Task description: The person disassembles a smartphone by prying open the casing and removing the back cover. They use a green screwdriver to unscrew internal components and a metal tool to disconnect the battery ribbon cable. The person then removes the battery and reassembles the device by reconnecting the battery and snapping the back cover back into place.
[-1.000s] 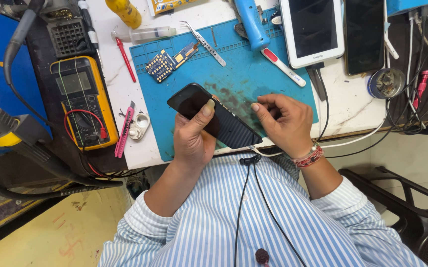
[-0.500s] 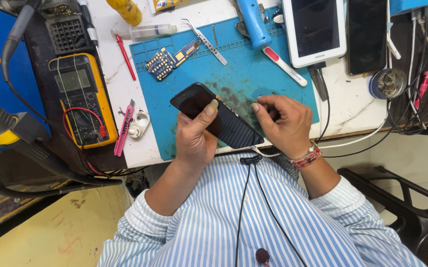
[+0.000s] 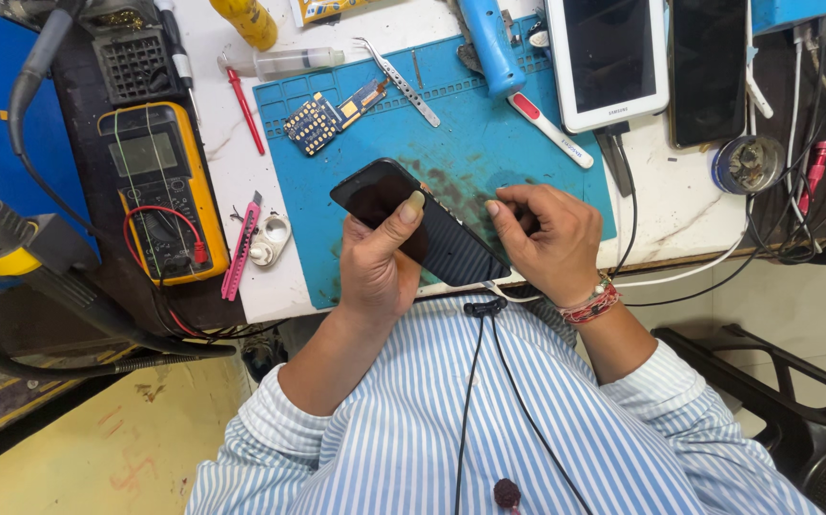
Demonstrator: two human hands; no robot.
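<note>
Black phone [image 3: 423,224] held slantwise above the near edge of the blue work mat [image 3: 470,124], its top corner pointing toward 10 o'clock, its lower end toward 4 o'clock. Left hand [image 3: 375,267] grips it from beneath: thumb laid flat across the dark glass near the upper half, remaining fingers curled out of sight under the body. Right hand [image 3: 547,238] sits at the phone's 3 o'clock side, fingers [image 3: 513,205] bent tight and bunched, tips touching the phone's right long edge; whether they pinch anything small I cannot tell. A red thread band circles the right wrist.

Around the phone: small circuit board [image 3: 322,119] on the mat at 11 o'clock, well apart. Steel tweezers [image 3: 399,81] at 12 o'clock. Blue-handled tool [image 3: 489,43] and a white-and-red pen-like tool [image 3: 551,132] toward 1 o'clock. White tablet [image 3: 609,57] and a second dark phone [image 3: 709,72] at 2 o'clock, off the mat's far right. Yellow multimeter [image 3: 160,195] at 9 o'clock, with a pink cutter [image 3: 239,250] just beside it.
</note>
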